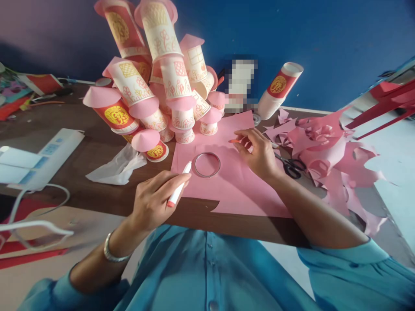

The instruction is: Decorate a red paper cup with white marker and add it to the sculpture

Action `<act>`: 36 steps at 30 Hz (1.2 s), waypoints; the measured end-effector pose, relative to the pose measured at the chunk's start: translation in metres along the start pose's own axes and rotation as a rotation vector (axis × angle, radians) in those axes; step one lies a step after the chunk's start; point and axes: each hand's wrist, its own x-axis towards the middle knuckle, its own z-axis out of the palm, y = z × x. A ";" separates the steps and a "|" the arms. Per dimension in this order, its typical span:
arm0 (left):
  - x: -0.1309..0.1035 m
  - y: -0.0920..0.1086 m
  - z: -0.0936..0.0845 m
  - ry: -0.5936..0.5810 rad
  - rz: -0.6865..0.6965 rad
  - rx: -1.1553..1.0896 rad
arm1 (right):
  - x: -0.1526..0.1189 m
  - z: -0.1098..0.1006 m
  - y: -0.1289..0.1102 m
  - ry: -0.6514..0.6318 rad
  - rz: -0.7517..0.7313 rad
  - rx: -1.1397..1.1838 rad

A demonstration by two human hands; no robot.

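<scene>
My left hand (155, 198) is closed round a white marker (179, 185) with a red end, held over the near left edge of the pink paper. Higher up on the right, my right hand (257, 151) pinches a small red-orange piece (234, 141), which looks like a marker cap. Between the two hands a thin metal ring (196, 165) lies flat on the pink paper (233, 183). Black-handled scissors (292, 167) rest just right of my right wrist, partly under paper scraps.
Decorated paper cups (177, 82) with pink cone tops stand stacked at the back left. A cup stack (275, 93) leans behind my right hand. Pink scraps (327, 142) heap at the right. White tissue (118, 166) and a power strip (53, 151) lie left.
</scene>
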 end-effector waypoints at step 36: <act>0.060 -0.029 0.073 -0.057 -0.982 -1.387 | 0.004 -0.004 0.023 -0.373 -0.093 -0.383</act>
